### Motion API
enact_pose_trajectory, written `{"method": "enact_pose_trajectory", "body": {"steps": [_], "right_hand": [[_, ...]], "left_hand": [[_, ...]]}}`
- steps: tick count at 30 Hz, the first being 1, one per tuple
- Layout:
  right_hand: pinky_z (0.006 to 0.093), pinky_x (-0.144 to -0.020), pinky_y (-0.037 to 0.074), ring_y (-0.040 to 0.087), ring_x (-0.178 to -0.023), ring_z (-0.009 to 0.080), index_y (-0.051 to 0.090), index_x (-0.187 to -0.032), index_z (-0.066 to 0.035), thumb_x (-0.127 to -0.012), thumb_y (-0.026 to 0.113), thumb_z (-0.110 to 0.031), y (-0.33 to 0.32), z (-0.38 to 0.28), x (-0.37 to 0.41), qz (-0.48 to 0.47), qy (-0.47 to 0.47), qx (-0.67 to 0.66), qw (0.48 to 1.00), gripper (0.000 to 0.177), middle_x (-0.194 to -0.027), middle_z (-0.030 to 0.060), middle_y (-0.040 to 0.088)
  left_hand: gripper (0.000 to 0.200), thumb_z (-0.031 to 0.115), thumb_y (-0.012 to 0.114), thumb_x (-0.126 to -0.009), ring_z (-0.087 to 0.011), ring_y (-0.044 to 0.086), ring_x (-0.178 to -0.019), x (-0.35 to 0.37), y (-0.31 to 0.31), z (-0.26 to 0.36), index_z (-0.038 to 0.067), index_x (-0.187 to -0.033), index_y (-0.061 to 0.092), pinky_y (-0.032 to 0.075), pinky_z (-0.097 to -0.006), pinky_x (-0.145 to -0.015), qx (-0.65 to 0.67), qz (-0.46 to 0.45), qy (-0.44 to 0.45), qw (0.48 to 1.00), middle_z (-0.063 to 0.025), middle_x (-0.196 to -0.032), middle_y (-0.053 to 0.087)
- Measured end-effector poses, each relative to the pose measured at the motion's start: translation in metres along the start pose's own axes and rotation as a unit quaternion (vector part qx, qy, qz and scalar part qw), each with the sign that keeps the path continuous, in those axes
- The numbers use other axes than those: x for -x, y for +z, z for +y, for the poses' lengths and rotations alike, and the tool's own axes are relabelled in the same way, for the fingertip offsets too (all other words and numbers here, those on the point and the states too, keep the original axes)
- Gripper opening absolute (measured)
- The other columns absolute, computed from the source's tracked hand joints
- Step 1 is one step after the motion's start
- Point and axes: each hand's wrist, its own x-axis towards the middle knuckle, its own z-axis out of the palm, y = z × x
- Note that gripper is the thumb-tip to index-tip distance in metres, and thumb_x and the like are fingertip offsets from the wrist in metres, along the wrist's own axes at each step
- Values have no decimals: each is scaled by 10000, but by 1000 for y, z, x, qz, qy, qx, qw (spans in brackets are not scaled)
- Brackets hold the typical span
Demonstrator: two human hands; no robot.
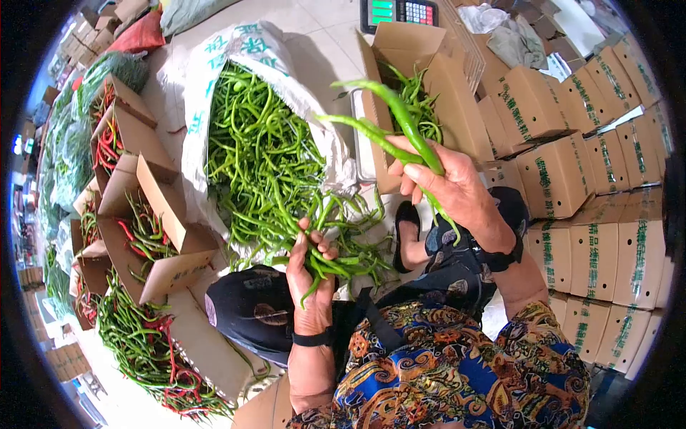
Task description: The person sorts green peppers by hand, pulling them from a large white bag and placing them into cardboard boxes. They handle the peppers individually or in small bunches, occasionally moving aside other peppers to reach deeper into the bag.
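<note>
My right hand (450, 182) is closed round a few long green peppers (407, 121), held up in front of an open cardboard box (457, 107) with more green peppers inside. Lower and to the left, my left hand (311, 261) has its fingers bent round green peppers (336, 268) at the mouth of a white sack (196, 154). Green peppers (264, 143) fill the sack and spill out of its lower end, close to my left hand.
A digital scale (399, 14) sits beyond the open box. Stacked closed cartons (550, 171) stand at the right. Open boxes (171, 214) with red and green peppers stand at the left, near a loose pepper pile (139, 336). My knees are below the sack.
</note>
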Motion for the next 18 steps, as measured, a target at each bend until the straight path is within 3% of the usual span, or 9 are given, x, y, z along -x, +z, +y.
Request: {"method": "enact_pose_trajectory", "body": {"steps": [2, 6, 11, 14, 16, 18], "right_hand": [[248, -690, 518, 566, -780, 74, 522, -1299, -44, -957, 513, -101, -7, -8, -4, 39, 11, 29, 999, 347, -966, 44, 623], [217, -647, 498, 597, -788, 94, 453, -1343, -26, -958, 531, -166, -25, -6, -12, 58, 15, -71, 996, 417, -1045, 91, 637], [227, -625, 488, 610, -778, 137, 387, -1342, 16, -943, 543, -197, -16, -10, 7, -36, 96, -113, 988, 478, -1068, 171, 622], [232, -631, 492, 617, -780, 134, 405, -1330, 9, -949, 528, -152, -3, -6, 22, -96, 129, -120, 980, 432, -1077, 152, 628], [230, -634, 494, 618, -784, 123, 412, -1331, -1, -954, 520, -142, 5, 6, 26, -99, 156, -111, 976, 416, -1083, 136, 630], [229, -642, 497, 623, -803, 119, 431, -1318, -9, -955, 528, -160, 16, 22, 28, -114, 169, -111, 973, 405, -1092, 120, 631]], "left_hand": [[307, 176, 576, -919, -119, 474, -719, -1, -1, -1, 44, -1190, 516, 440, -241, -627, 12, -6, -7, 1000, -40, -863, 517], [288, 162, 563, -927, -120, 471, -722, 0, -2, -1, 34, -1180, 516, 432, -247, -626, 30, -6, -14, 999, -44, -870, 508], [283, 166, 564, -929, -116, 465, -717, -2, -3, -2, 35, -1175, 520, 426, -246, -623, 16, 6, -11, 1000, -40, -863, 504], [285, 167, 575, -924, -124, 469, -720, -2, 0, -1, 40, -1175, 531, 431, -250, -624, 7, -3, -11, 1000, -43, -859, 515], [279, 192, 619, -903, -141, 538, -764, 1, 1, -2, 42, -1132, 569, 460, -251, -632, -13, -56, -31, 998, -63, -926, 606], [276, 200, 635, -895, -146, 573, -797, 2, 8, -10, 44, -1116, 578, 467, -247, -634, -110, -41, -27, 993, -63, -955, 625]]}}
